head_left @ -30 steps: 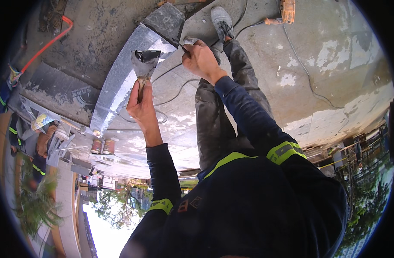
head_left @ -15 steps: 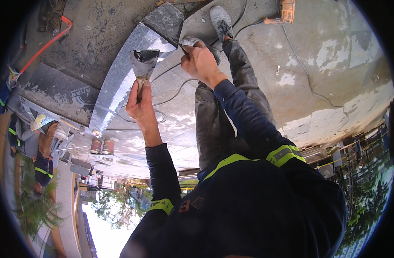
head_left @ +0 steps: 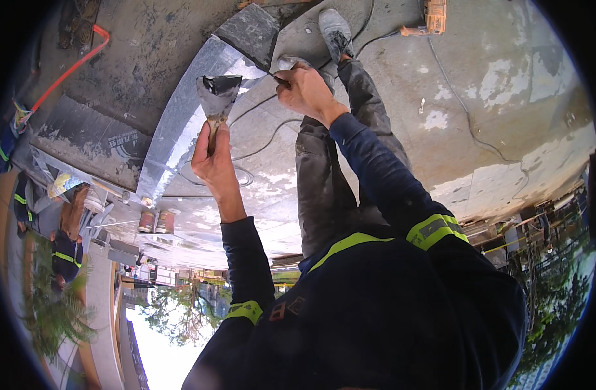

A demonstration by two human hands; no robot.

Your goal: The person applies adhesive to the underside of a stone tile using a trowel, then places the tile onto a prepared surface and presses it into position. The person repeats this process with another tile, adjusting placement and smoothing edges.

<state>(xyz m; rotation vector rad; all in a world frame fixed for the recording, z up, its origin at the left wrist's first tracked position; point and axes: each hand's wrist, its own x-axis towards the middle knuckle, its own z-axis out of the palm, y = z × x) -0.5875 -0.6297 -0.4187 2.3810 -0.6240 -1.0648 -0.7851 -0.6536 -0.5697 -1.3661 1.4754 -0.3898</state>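
Observation:
My left hand [head_left: 213,166] grips the handle of a putty knife [head_left: 217,104], its broad blade pointing away from me. Black paste [head_left: 221,83] sits along the blade's far end. To the right of it, my right hand [head_left: 304,94] is closed in a pinch on a thin dark tool [head_left: 280,80], mostly hidden by the fingers. That tool's end is close to the corner of a long, curved grey stone slab [head_left: 174,110]. A darker stone piece [head_left: 251,31] adjoins the slab's far end.
My shoe [head_left: 335,29] rests on the concrete floor. A grey cable [head_left: 463,107] runs across the right side, near an orange tool [head_left: 434,18]. Two reddish cans [head_left: 164,222] stand at the slab's near end. A red hose [head_left: 70,73] and another worker [head_left: 67,253] are at left.
My right hand has shifted slightly to the right and toward me, with its thin tool. My left hand and the putty knife have hardly moved.

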